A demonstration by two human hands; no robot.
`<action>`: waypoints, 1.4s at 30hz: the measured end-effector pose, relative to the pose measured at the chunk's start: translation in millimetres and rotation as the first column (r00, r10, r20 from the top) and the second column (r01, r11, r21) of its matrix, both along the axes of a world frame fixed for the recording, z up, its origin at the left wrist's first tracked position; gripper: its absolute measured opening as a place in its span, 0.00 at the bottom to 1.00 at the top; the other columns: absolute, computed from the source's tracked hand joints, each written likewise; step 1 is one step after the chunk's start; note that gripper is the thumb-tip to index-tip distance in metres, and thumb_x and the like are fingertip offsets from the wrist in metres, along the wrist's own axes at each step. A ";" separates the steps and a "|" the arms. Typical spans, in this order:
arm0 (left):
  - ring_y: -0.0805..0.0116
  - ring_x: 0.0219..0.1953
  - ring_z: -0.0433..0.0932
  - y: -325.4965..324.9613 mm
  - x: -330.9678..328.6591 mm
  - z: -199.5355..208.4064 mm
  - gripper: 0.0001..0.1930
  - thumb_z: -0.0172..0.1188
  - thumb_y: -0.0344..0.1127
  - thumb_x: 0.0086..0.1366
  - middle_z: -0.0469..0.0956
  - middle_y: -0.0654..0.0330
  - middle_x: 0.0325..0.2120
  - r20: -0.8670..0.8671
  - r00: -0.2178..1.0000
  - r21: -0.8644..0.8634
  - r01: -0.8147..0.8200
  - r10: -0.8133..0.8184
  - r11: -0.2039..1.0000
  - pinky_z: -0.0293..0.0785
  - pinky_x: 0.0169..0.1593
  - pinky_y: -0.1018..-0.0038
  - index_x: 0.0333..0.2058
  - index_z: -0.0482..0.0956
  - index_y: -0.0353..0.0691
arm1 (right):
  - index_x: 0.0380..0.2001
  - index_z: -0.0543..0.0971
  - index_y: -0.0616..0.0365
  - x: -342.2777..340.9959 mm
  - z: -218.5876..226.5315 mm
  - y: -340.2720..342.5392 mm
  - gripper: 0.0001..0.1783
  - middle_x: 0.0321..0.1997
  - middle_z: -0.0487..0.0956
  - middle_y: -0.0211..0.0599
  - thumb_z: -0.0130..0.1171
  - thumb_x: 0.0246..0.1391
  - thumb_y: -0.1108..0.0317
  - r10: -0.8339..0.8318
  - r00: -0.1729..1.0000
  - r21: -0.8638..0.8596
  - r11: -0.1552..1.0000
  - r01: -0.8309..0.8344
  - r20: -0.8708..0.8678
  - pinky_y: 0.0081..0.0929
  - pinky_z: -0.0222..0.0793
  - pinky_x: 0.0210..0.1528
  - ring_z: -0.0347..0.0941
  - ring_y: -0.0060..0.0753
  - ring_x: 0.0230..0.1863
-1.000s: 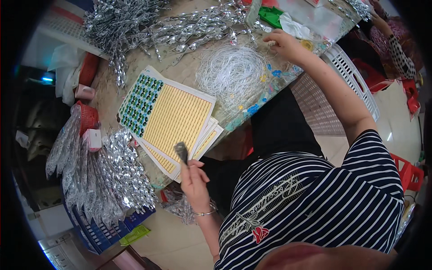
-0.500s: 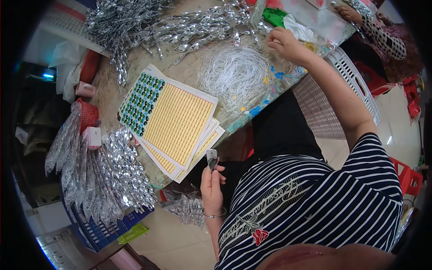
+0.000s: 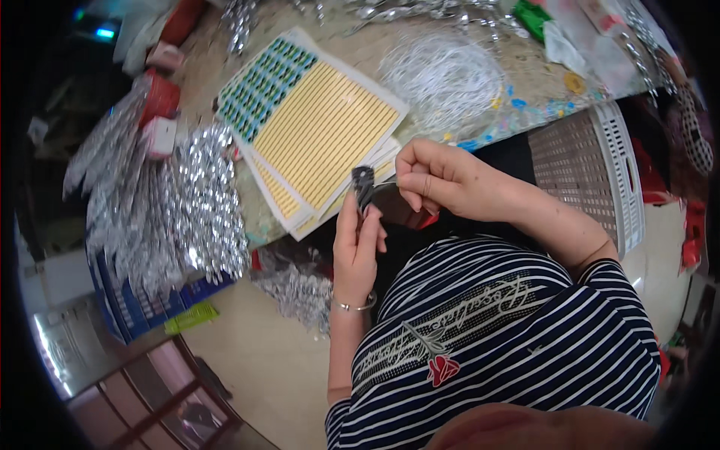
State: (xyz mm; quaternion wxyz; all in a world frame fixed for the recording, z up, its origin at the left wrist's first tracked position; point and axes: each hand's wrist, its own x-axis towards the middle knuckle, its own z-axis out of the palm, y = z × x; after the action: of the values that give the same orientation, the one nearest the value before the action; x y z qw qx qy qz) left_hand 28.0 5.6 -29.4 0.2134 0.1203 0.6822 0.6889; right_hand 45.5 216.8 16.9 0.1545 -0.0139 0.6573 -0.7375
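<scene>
At the far left I leave the bunch of shiny silver strips [image 3: 206, 202] alone, and next to it the printed paper sheets [image 3: 330, 112] lie on the table [image 3: 356, 46], just beyond the left hand [image 3: 357, 247]. To do this step well, I would have that hand act as the clamp: steady, with the end of the twisted dark-silver strip [image 3: 363, 177] standing clear of the fingertips so the small hole I seem to see there can be reached. As it is, the left thumb and fingers are closed around the strip's lower part, its end pointing up past them, just off the table's near edge. To the right, a fine white thread [image 3: 386, 182] spans the short gap to the right hand [image 3: 444, 176]; whether it goes through the strip or only meets it, I cannot tell. I would keep that pinch close to the strip, since a limp thread likely bends if held far back, and pull gently. The right thumb and forefinger are pressed together on the thread, the other fingers curled beneath. Past them, the loose heap of white string [image 3: 450, 82] sits on the table.
</scene>
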 end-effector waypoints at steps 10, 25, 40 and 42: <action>0.83 0.26 0.63 -8.5 4.5 -2.9 0.28 0.47 0.27 0.68 0.66 0.67 0.34 -0.099 0.995 -0.047 -0.008 0.003 0.999 0.61 0.26 0.88 0.65 0.53 0.38 | 0.35 0.67 0.60 -5.9 -7.9 -25.3 0.06 0.22 0.73 0.24 0.48 0.64 0.68 -0.018 0.998 -0.002 1.000 0.018 0.054 0.10 0.59 0.25 0.63 0.09 0.22; 0.82 0.28 0.64 -12.8 5.8 -6.1 0.28 0.49 0.26 0.67 0.66 0.67 0.35 -0.287 0.956 -0.232 -0.006 -0.063 0.973 0.62 0.27 0.87 0.65 0.54 0.39 | 0.35 0.68 0.62 -4.4 -12.9 -28.4 0.08 0.21 0.74 0.27 0.49 0.62 0.68 -0.074 0.997 0.015 0.997 0.074 0.011 0.13 0.63 0.22 0.66 0.12 0.20; 0.79 0.30 0.65 -11.6 3.8 -7.1 0.27 0.50 0.25 0.66 0.65 0.65 0.34 -0.415 0.902 -0.278 -0.001 -0.119 0.961 0.66 0.31 0.85 0.63 0.58 0.38 | 0.35 0.68 0.61 -7.5 -11.1 -28.3 0.06 0.22 0.74 0.26 0.49 0.63 0.69 -0.056 0.998 0.046 0.997 0.054 0.034 0.10 0.63 0.27 0.67 0.11 0.24; 0.78 0.30 0.66 -10.4 3.9 -5.2 0.27 0.50 0.25 0.66 0.65 0.65 0.34 -0.443 0.887 -0.284 0.000 -0.131 0.959 0.67 0.31 0.85 0.63 0.58 0.38 | 0.35 0.68 0.61 -8.7 -11.2 -28.9 0.06 0.22 0.74 0.26 0.49 0.63 0.70 -0.052 0.999 0.066 0.997 0.051 0.013 0.10 0.64 0.27 0.68 0.11 0.24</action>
State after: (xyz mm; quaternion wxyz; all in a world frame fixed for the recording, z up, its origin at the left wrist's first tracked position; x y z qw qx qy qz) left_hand 31.8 -4.8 -34.6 0.0846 0.2715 0.7978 0.5316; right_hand 36.8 187.9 5.7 0.1409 0.0135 0.6801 -0.7194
